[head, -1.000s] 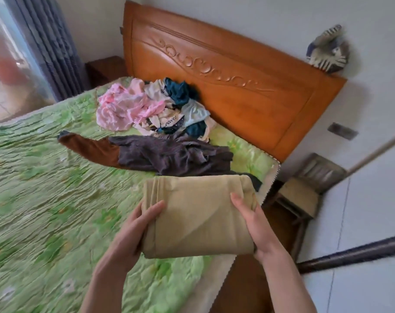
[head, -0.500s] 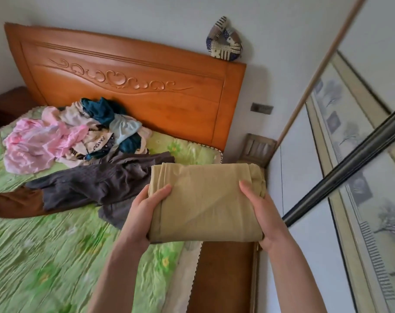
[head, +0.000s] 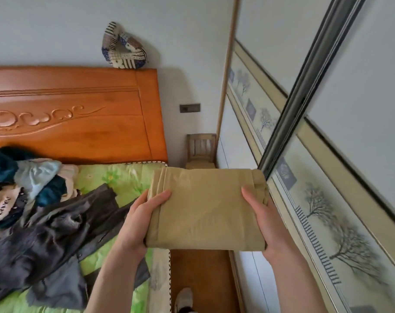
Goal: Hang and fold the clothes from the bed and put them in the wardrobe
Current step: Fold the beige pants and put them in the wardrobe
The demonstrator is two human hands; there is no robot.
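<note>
Right: wardrobe sliding doors (head: 327,199) stand close beside the right hand (head: 271,222), their dark frame rail (head: 304,86) crossing just above it.
Ahead: small wooden chair (head: 201,150) fills the gap between headboard (head: 79,114) and wardrobe.
Left: dark jacket (head: 56,233) and clothes heap (head: 22,181) cover the bed (head: 124,177).
Below: bare wooden floor strip (head: 201,279), one shoe (head: 184,299) on it.

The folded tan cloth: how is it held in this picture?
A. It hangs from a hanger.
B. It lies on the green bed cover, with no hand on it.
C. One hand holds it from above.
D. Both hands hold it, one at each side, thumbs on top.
D: the left hand and the right hand grip the cloth at its two sides, thumbs on top, off the bed.
</note>
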